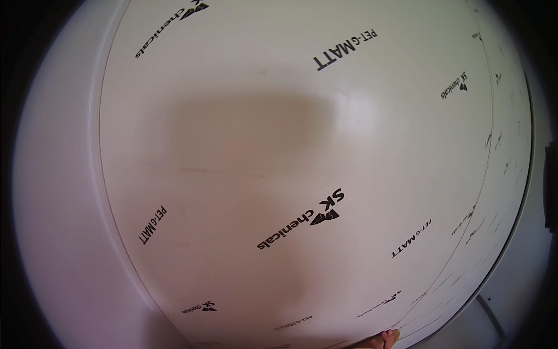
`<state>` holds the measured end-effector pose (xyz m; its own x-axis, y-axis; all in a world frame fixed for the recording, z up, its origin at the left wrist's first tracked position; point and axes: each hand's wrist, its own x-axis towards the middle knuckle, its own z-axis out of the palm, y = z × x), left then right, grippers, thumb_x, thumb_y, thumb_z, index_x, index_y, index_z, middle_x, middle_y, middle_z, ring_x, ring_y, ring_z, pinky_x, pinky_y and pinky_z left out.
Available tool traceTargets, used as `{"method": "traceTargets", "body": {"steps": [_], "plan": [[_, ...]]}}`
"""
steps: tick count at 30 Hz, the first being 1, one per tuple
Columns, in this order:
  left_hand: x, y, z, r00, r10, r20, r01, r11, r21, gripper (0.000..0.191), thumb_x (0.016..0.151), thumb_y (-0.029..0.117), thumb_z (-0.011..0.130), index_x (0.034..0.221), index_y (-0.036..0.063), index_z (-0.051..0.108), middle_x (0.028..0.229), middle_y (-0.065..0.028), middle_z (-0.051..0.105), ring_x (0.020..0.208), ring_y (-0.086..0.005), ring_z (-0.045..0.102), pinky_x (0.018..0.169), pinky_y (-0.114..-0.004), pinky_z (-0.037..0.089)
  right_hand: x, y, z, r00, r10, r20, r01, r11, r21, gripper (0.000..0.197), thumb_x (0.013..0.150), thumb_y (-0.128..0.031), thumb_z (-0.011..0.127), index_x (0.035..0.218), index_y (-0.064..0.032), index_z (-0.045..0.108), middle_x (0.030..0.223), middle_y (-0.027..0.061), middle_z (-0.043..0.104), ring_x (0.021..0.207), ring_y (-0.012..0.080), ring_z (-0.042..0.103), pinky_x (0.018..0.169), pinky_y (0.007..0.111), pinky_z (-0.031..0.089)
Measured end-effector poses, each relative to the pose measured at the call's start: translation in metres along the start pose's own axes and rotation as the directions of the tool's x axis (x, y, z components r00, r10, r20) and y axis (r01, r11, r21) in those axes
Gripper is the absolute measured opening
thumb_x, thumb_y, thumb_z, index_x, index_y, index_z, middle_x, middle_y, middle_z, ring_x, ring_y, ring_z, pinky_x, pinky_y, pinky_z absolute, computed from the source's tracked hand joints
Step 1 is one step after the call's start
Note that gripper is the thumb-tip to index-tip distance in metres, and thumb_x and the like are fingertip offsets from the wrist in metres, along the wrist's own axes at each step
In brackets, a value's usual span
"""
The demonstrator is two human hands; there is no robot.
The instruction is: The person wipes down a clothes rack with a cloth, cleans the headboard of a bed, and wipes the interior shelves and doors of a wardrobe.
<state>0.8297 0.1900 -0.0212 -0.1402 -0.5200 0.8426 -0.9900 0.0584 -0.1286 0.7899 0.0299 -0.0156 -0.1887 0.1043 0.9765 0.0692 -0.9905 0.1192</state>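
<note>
A large pale panel, covered with a film that bears printed black lettering, fills most of the view. At the bottom edge, right of the middle, a small part of a hand shows, which looks like my right hand. Its fingers are bent by the panel's lower right part, beside something brown that I cannot make out. Whether the fingers grip anything is unclear. My left hand is out of view. A broad soft shadow and a faint scratch-like line lie across the panel's middle.
A smooth pale surface runs along the panel's left edge. On the right, past a thin seam, another printed strip ends at a dark edge. Beyond it are a grey surface and a dark object at the far right rim.
</note>
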Motion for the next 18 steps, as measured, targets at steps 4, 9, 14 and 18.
{"method": "traceTargets", "body": {"steps": [4,9,14,18], "plan": [[0.002,-0.003,-0.005,1.000,-0.015,-0.003,0.015,1.000,-0.021,0.020,0.086,0.015,0.061,0.104,0.0076,0.065,0.099,-0.0051,0.065,0.087,-0.0202,0.063,0.079,-0.034,0.054,0.013,-0.010,-0.003,0.999,-0.012,0.045,0.011,1.000,0.011,0.029,0.092,-0.045,0.049,0.108,-0.0204,0.050,0.118,0.0151,0.050,0.114,0.0363,0.048,0.101,0.057,0.034],[-0.003,-0.003,-0.012,1.000,-0.005,0.002,0.005,0.999,-0.035,0.022,0.086,0.016,0.060,0.106,0.0082,0.064,0.099,-0.0045,0.064,0.088,-0.0196,0.062,0.079,-0.033,0.054,0.008,-0.019,-0.004,0.997,-0.001,0.077,0.000,1.000,0.015,0.030,0.093,-0.045,0.048,0.109,-0.0201,0.050,0.120,0.0155,0.050,0.117,0.0381,0.047,0.103,0.059,0.032],[-0.010,-0.002,-0.020,1.000,0.009,-0.012,-0.009,0.999,-0.052,0.023,0.087,0.016,0.058,0.108,0.0089,0.063,0.099,-0.0038,0.063,0.088,-0.0189,0.062,0.079,-0.033,0.053,0.008,-0.027,-0.009,0.994,-0.017,0.110,0.015,1.000,0.015,0.031,0.093,-0.045,0.047,0.111,-0.0199,0.051,0.123,0.0159,0.050,0.119,0.0399,0.045,0.104,0.060,0.030],[-0.019,-0.003,-0.020,0.999,0.030,-0.023,-0.031,0.999,-0.043,0.025,0.087,0.016,0.058,0.110,0.0095,0.063,0.099,-0.0033,0.063,0.088,-0.0184,0.061,0.079,-0.032,0.053,0.010,-0.032,-0.005,0.990,-0.037,0.134,0.035,0.999,0.019,0.031,0.094,-0.045,0.046,0.112,-0.0198,0.051,0.125,0.0162,0.050,0.121,0.0413,0.045,0.105,0.061,0.028]]}}
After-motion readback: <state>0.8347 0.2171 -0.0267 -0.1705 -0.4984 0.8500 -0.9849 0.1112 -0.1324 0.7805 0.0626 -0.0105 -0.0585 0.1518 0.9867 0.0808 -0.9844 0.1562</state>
